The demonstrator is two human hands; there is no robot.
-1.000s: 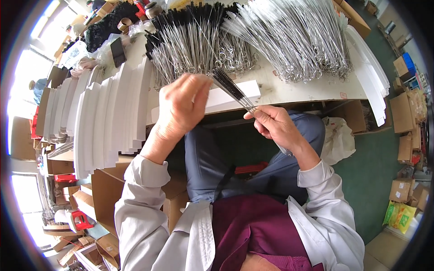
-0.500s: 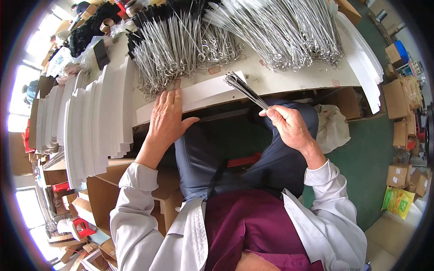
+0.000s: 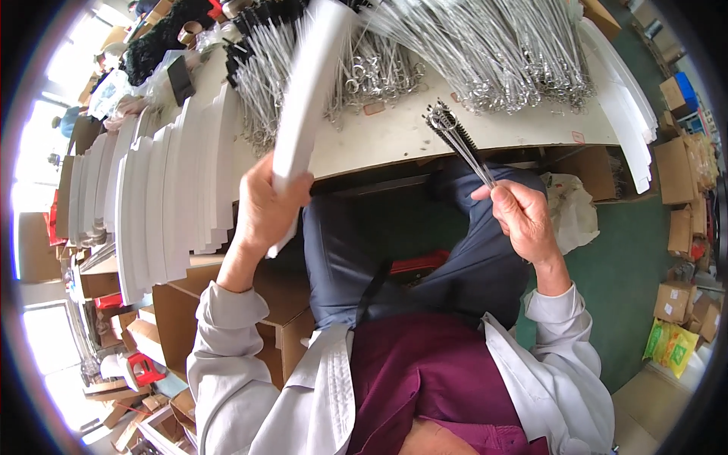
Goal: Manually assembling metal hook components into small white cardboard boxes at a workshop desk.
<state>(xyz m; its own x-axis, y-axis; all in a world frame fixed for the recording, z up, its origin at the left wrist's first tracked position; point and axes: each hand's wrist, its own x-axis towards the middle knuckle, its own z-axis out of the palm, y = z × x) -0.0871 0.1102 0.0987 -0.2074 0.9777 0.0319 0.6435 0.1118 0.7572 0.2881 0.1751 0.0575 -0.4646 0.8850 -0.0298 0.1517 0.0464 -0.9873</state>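
Observation:
A long, narrow white carton [image 3: 302, 114] stands raised and tilted in my left hand [image 3: 265, 199], its fingers closed around the lower part. Its upper end reaches over the piles on the table and is smeared by motion. My right hand [image 3: 525, 216] pinches the wire stems of a small bunch of brushes [image 3: 459, 138] with black bristles. Those bristled ends point up and away, over the table's near edge. Behind the hands lie bundles of wire-handled brushes [image 3: 523, 68] with looped ends, some with white bristles and others with black ones.
Long white cartons [image 3: 155, 205] are stacked at the left end of the worktable [image 3: 402, 133], and more cartons [image 3: 626, 114] lie at its right end. An open cardboard box [image 3: 178, 318] stands beside my left leg. A whitish plastic bag [image 3: 572, 212] sits by my right knee.
My left hand has picked up the white carton that lay flat along the table's edge and tilted it upright. The right hand still holds the brushes, slightly lower and farther right in view.

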